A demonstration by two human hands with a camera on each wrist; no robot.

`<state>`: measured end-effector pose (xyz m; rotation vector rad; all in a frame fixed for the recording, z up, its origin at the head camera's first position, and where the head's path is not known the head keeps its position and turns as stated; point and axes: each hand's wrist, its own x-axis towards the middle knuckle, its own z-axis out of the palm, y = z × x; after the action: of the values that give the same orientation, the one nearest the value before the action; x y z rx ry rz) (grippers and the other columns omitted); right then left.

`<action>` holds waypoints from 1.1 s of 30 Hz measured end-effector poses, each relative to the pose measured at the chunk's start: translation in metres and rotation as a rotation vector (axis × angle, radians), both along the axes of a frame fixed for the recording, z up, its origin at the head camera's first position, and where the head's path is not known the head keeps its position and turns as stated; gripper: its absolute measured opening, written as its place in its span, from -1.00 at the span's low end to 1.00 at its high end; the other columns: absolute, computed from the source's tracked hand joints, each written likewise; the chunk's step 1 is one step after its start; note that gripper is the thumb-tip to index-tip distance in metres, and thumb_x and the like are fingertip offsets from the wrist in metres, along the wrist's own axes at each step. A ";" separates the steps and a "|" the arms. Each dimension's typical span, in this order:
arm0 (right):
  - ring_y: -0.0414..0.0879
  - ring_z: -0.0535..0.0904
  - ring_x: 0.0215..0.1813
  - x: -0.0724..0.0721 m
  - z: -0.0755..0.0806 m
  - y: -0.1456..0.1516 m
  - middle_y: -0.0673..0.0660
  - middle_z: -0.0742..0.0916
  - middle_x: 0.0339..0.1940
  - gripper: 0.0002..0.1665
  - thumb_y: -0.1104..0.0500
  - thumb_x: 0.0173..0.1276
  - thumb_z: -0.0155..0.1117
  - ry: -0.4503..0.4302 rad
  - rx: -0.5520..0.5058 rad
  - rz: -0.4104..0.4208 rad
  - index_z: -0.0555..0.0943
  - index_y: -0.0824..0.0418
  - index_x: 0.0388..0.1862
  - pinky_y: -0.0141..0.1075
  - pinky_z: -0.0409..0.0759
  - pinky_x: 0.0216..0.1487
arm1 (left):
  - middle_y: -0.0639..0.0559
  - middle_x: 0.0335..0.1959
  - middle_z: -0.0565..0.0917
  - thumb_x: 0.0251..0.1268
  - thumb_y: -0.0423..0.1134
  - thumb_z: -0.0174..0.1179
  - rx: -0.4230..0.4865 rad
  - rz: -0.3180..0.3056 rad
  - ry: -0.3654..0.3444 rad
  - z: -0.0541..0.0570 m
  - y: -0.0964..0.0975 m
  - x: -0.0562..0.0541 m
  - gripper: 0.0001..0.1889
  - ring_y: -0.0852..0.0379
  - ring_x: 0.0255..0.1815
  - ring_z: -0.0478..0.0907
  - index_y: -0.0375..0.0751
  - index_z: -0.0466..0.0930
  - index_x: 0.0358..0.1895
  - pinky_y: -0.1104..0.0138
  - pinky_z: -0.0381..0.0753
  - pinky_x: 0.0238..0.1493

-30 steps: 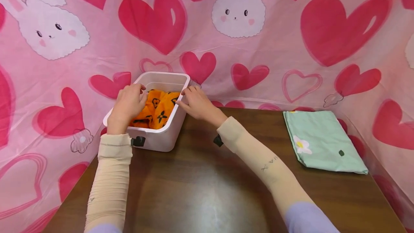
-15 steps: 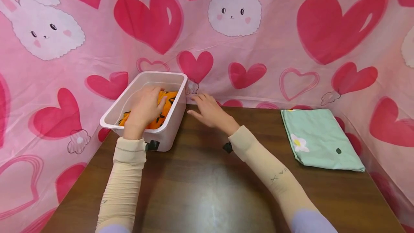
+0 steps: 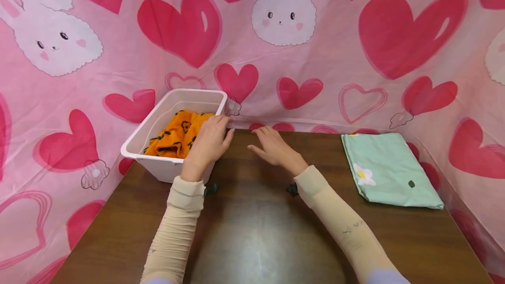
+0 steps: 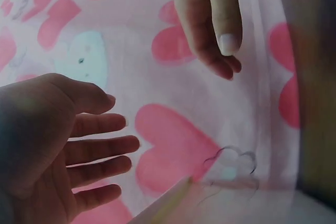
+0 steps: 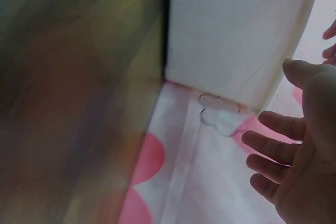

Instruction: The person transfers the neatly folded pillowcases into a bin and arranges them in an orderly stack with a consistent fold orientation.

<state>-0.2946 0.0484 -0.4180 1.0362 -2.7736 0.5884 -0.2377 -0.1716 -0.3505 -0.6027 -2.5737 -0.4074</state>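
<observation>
My left hand hovers over the right rim of a white plastic bin, its fingers relaxed and nothing in them. An orange cloth with black printed motifs lies crumpled inside the bin, partly hidden behind that hand. To the right of the bin, my right hand hangs above the table with loosely bent fingers, also holding nothing. In the left wrist view, the spread fingers show bare. The right wrist view shows the right hand beside the bin's side wall.
A folded mint-green cloth with a white flower print lies at the right of the brown wooden table. Pink fabric with hearts and rabbits hangs behind and along both sides, close behind the bin.
My left hand has come out of the bin and moved right to its near rim. My right hand has left the bin's rim and shifted right. The orange cloth stays in the bin.
</observation>
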 end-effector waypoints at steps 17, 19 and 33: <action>0.22 0.38 0.42 -0.002 -0.031 0.071 0.32 0.58 0.29 -0.35 -0.08 0.51 0.22 -0.037 0.007 -0.062 0.47 0.39 0.33 0.13 0.23 0.50 | -0.17 0.08 0.65 0.42 -0.12 0.20 -0.315 0.030 -0.071 -0.082 0.052 -0.022 -0.62 -0.15 0.17 0.54 -0.31 0.56 0.14 0.01 0.48 0.21; 0.24 0.37 0.43 -0.001 -0.032 0.081 0.33 0.58 0.29 -0.35 -0.07 0.51 0.23 -0.040 0.008 -0.077 0.47 0.39 0.32 0.15 0.23 0.49 | -0.15 0.07 0.66 0.43 -0.11 0.19 -0.332 0.010 -0.087 -0.091 0.059 -0.023 -0.63 -0.13 0.15 0.56 -0.29 0.56 0.13 0.02 0.50 0.19; 0.31 0.38 0.38 0.008 -0.038 0.141 0.37 0.60 0.25 -0.39 -0.04 0.49 0.25 -0.082 0.035 -0.173 0.50 0.40 0.28 0.23 0.27 0.43 | -0.07 0.03 0.68 0.46 -0.09 0.13 -0.309 -0.077 -0.200 -0.118 0.110 -0.022 -0.68 -0.06 0.09 0.60 -0.22 0.59 0.09 0.07 0.56 0.12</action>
<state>-0.2862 0.1898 -0.4559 0.7831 -2.9156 0.5734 -0.2601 -0.0621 -0.4680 -0.8070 -2.8375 -0.0966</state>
